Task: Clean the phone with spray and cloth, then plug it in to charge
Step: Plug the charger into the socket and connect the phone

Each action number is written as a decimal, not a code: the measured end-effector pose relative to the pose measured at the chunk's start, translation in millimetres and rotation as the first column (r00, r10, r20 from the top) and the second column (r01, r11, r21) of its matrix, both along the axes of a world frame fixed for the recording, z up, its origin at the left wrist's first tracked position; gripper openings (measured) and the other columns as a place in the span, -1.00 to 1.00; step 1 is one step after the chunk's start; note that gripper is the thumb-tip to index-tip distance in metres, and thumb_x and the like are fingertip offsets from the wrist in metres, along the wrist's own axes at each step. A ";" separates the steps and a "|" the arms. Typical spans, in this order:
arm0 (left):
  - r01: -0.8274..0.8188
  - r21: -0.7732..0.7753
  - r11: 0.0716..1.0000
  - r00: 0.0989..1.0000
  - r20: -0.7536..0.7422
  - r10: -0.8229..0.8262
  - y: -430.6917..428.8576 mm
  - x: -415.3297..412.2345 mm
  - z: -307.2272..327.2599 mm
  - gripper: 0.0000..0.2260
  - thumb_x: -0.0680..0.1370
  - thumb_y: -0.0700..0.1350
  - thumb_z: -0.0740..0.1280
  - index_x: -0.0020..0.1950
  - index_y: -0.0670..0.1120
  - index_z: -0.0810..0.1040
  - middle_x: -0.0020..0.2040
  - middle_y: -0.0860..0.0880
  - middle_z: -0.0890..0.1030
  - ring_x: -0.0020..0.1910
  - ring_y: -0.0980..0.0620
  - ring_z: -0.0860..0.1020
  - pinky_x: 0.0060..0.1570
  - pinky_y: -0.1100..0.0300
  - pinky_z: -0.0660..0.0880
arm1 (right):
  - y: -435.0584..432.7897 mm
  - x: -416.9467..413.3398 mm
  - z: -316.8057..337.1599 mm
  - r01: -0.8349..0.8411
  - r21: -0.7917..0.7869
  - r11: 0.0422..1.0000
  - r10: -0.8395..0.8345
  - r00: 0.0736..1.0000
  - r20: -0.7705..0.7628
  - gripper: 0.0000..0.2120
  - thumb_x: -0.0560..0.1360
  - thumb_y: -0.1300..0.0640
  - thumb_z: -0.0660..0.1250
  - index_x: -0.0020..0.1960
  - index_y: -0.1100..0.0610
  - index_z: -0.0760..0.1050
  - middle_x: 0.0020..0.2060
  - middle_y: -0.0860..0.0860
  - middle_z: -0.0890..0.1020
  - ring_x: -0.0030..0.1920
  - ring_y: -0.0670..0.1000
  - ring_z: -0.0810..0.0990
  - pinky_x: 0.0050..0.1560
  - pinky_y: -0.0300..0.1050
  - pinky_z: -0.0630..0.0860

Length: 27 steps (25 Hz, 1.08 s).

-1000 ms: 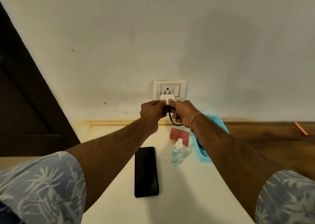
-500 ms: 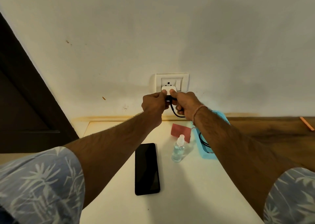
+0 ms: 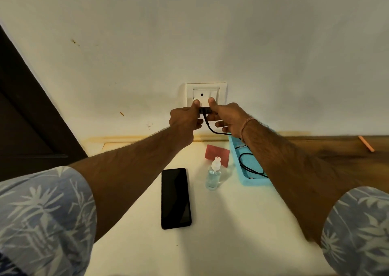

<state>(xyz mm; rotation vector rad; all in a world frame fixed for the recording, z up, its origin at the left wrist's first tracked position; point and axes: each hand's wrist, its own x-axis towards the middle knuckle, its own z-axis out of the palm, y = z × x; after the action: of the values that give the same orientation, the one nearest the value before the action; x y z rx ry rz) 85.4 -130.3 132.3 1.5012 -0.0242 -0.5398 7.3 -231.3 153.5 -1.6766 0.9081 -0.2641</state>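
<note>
A black phone (image 3: 176, 198) lies screen up on the white table (image 3: 231, 233). Beside it stands a small clear spray bottle (image 3: 213, 174) with a white cap, and behind that lies a red cloth (image 3: 220, 152). Both hands are at the white wall socket (image 3: 206, 93). My left hand (image 3: 185, 119) and my right hand (image 3: 226, 118) pinch a white charger adapter (image 3: 203, 103) against the socket from either side. A black cable (image 3: 210, 128) hangs from the adapter and runs into the blue tray (image 3: 250, 166).
The blue tray sits at the table's right edge with coiled cable inside. To the right runs a wooden ledge with an orange stick (image 3: 366, 143). A dark door (image 3: 25, 118) stands at the left. The wall rises directly behind the table.
Both hands have pushed the adapter up onto the socket; it now covers the lower holes. The view has tilted slightly.
</note>
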 end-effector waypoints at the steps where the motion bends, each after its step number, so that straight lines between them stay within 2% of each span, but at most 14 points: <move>1: 0.015 -0.008 1.000 1.000 -0.011 -0.016 3.3 0.0 -2.8 -0.64 0.55 0.07 0.44 0.13 -0.21 0.60 -0.05 -0.10 0.69 -0.16 -0.06 0.71 -0.15 0.13 0.67 | -7.8 -9.1 1.9 -0.017 -0.028 0.999 0.016 1.000 -0.013 -0.54 0.54 -0.25 0.23 0.08 0.11 0.61 -0.09 -0.03 0.71 -0.15 -0.02 0.60 -0.14 -0.09 0.46; 3: 0.040 -0.004 0.999 0.999 0.004 -0.040 12.5 -3.1 -9.0 -0.68 0.56 0.06 0.44 0.09 -0.18 0.58 -0.09 -0.08 0.69 -0.16 -0.07 0.71 -0.06 0.08 0.67 | -28.3 -30.4 2.8 -0.047 -0.106 0.993 0.044 0.999 -0.031 -0.67 0.56 -0.15 0.27 0.01 0.10 0.62 -0.08 0.00 0.72 -0.20 -0.03 0.63 -0.21 -0.13 0.47; 5: 0.062 0.013 0.998 0.998 0.032 -0.062 27.0 -9.4 -18.1 -0.76 0.57 0.04 0.43 0.00 -0.13 0.57 -0.10 -0.08 0.69 -0.17 -0.09 0.71 -0.06 0.07 0.67 | -52.4 -55.0 -4.2 -0.124 -0.257 0.958 0.091 0.987 -0.135 -0.93 0.53 0.10 0.36 -0.04 0.08 0.60 -0.04 0.05 0.70 -0.24 -0.03 0.64 -0.27 -0.19 0.51; 7: 0.094 0.050 0.994 0.992 0.075 -0.097 44.1 -19.9 -31.2 -0.80 0.58 0.03 0.41 -0.03 -0.11 0.60 -0.10 -0.08 0.71 -0.17 -0.09 0.70 -0.05 0.06 0.66 | -71.1 -79.3 -18.4 -0.257 -0.412 0.874 0.103 0.927 -0.360 -0.81 0.46 0.28 0.36 0.02 0.08 0.58 -0.01 0.06 0.66 -0.22 -0.02 0.63 -0.33 -0.24 0.52; 9: 0.110 0.109 0.988 0.986 0.114 -0.122 62.5 -30.9 -45.4 -0.80 0.59 0.02 0.40 0.04 -0.11 0.63 -0.10 -0.06 0.72 -0.19 -0.07 0.68 -0.07 0.04 0.63 | -82.0 -101.3 -34.0 -0.371 -0.433 0.821 0.089 0.833 -0.545 -0.72 0.43 0.29 0.34 0.10 0.06 0.53 0.02 0.05 0.62 -0.21 0.00 0.62 -0.40 -0.26 0.48; 10: 0.107 0.137 0.985 0.985 0.117 -0.123 72.1 -35.9 -52.6 -0.81 0.59 0.01 0.40 0.05 -0.10 0.63 -0.09 -0.05 0.73 -0.19 -0.05 0.68 -0.08 0.05 0.62 | -84.4 -109.9 -42.1 -0.401 -0.411 0.819 0.108 0.810 -0.576 -0.74 0.44 0.26 0.35 0.10 0.05 0.52 0.02 0.05 0.62 -0.20 0.01 0.63 -0.40 -0.26 0.50; 12: 0.096 0.163 0.982 0.989 0.098 -0.113 91.7 -43.9 -65.9 -0.85 0.59 -0.02 0.40 0.04 -0.09 0.64 -0.08 -0.04 0.73 -0.19 -0.05 0.68 -0.08 0.06 0.62 | -84.4 -120.8 -58.2 -0.344 -0.263 0.901 0.178 0.848 -0.499 -0.90 0.54 0.11 0.32 0.04 0.02 0.54 -0.01 0.05 0.65 -0.17 0.03 0.67 -0.34 -0.21 0.56; 14: 0.092 0.163 0.982 0.991 0.081 -0.106 106.3 -51.0 -75.0 -0.87 0.60 -0.04 0.40 0.05 -0.08 0.65 -0.09 -0.04 0.74 -0.19 -0.05 0.67 -0.07 0.07 0.62 | -76.6 -127.1 -68.8 -0.283 -0.070 0.957 0.236 0.892 -0.386 -0.79 0.60 -0.08 0.21 0.02 -0.01 0.57 -0.04 0.02 0.68 -0.14 0.02 0.69 -0.27 -0.15 0.57; 16: 0.085 0.156 0.984 0.992 0.084 -0.099 114.2 -57.0 -77.5 -0.87 0.60 -0.05 0.39 0.04 -0.08 0.66 -0.11 -0.04 0.74 -0.20 -0.03 0.67 -0.09 0.09 0.61 | -69.7 -131.5 -75.4 -0.305 -0.030 0.952 0.275 0.893 -0.356 -0.69 0.57 -0.19 0.23 0.00 0.00 0.60 -0.11 -0.06 0.72 -0.11 -0.04 0.69 -0.20 -0.15 0.55; 18: 0.083 0.143 0.986 0.990 0.099 -0.097 115.7 -62.1 -71.7 -0.87 0.60 -0.05 0.38 0.04 -0.08 0.65 -0.11 -0.03 0.74 -0.21 -0.02 0.65 -0.10 0.10 0.59 | -65.2 -135.6 -73.1 -0.297 -0.104 0.949 0.253 0.918 -0.306 -0.77 0.57 -0.06 0.30 -0.07 0.08 0.60 -0.20 -0.04 0.74 -0.15 -0.05 0.68 -0.09 -0.06 0.59; 20: 0.088 0.129 0.988 0.987 0.124 -0.104 111.4 -68.7 -60.3 -0.88 0.61 -0.06 0.37 0.03 -0.08 0.65 -0.12 -0.02 0.73 -0.23 0.00 0.64 -0.12 0.12 0.58 | -67.1 -138.5 -58.1 -0.155 -0.095 0.983 0.138 0.976 -0.171 -0.81 0.59 0.08 0.30 -0.09 0.18 0.58 -0.28 0.05 0.72 -0.25 0.01 0.68 -0.02 0.04 0.62; 22: 0.106 0.116 0.988 0.978 0.169 -0.125 104.3 -80.8 -43.5 -0.89 0.61 -0.07 0.37 0.00 -0.07 0.65 -0.15 -0.01 0.73 -0.26 0.02 0.62 -0.17 0.15 0.55 | -67.5 -144.1 -28.2 -0.037 -0.062 0.997 0.035 0.998 -0.044 -0.81 0.59 0.12 0.30 -0.07 0.23 0.60 -0.30 0.10 0.71 -0.30 0.06 0.69 -0.15 -0.01 0.62; 24: 0.156 0.095 0.983 0.958 0.226 -0.174 94.8 -98.7 -24.2 -0.89 0.60 -0.07 0.37 -0.03 -0.08 0.66 -0.19 0.01 0.73 -0.27 0.04 0.62 -0.19 0.16 0.54 | -61.8 -149.7 9.1 -0.009 -0.006 1.000 0.010 0.998 0.066 -0.80 0.60 0.14 0.29 -0.05 0.26 0.60 -0.29 0.11 0.69 -0.36 0.05 0.66 -0.26 -0.08 0.59; 27: 0.365 0.048 0.930 0.878 0.314 -0.361 73.5 -130.7 7.3 -0.88 0.61 -0.08 0.36 0.01 -0.09 0.67 -0.12 0.01 0.74 -0.16 0.05 0.68 -0.10 0.13 0.60 | -41.3 -155.5 63.7 -0.011 0.070 0.997 -0.003 0.981 0.195 -0.79 0.59 0.14 0.29 -0.02 0.27 0.62 -0.32 0.06 0.64 -0.41 -0.02 0.58 -0.32 -0.15 0.58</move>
<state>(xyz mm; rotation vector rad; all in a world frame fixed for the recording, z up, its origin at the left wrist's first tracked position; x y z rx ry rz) -45.3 -56.8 139.6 1.5669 -0.5732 -0.5879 -148.2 -272.6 217.2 -1.5567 0.7588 -0.3823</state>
